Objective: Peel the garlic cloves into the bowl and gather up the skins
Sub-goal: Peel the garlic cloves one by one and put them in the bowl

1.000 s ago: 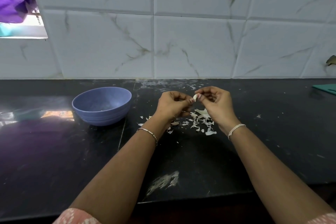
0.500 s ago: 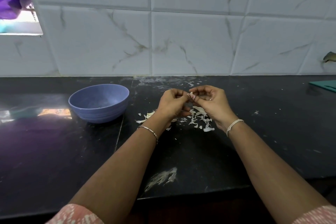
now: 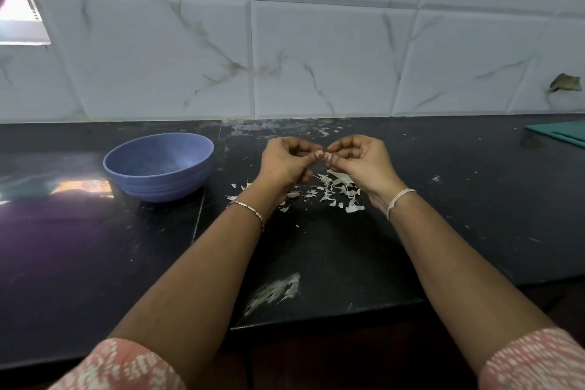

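White marble-veined tiles run along the wall behind a black stone bench (image 3: pixel 95 263) that shines where light from the window at far left falls on it. Well off to the left of the left hand, a blue-violet bowl (image 3: pixel 158 168) stands upright on the bench; nothing can be made out inside it from this angle.

Next comes the left hand (image 3: pixel 285 165), raised above the bench with its fingers curled in and the thumb pressed toward the fingertips. A thin metal bracelet (image 3: pixel 247 210) circles that wrist. The thumb tip meets the fingertips of the right hand, and between the two a small pale garlic clove (image 3: pixel 326 156) is pinched, mostly hidden by the fingers; I cannot tell how much skin it has on it.

Directly below and between both hands, white garlic skins (image 3: pixel 332 190) lie scattered on the bench in loose flakes, some half covered by the left wrist.

The right hand (image 3: pixel 361 165) is curled likewise, thumb and forefinger closed on the clove, with a white thread band (image 3: pixel 399 198) at its wrist. Nearer the bench's front edge, below the hands, sits a whitish smear (image 3: pixel 275 291). Far to the right of the right hand, a teal board (image 3: pixel 560 133) lies at the frame's edge. Pink patterned sleeves (image 3: pixel 126 364) show at both elbows.
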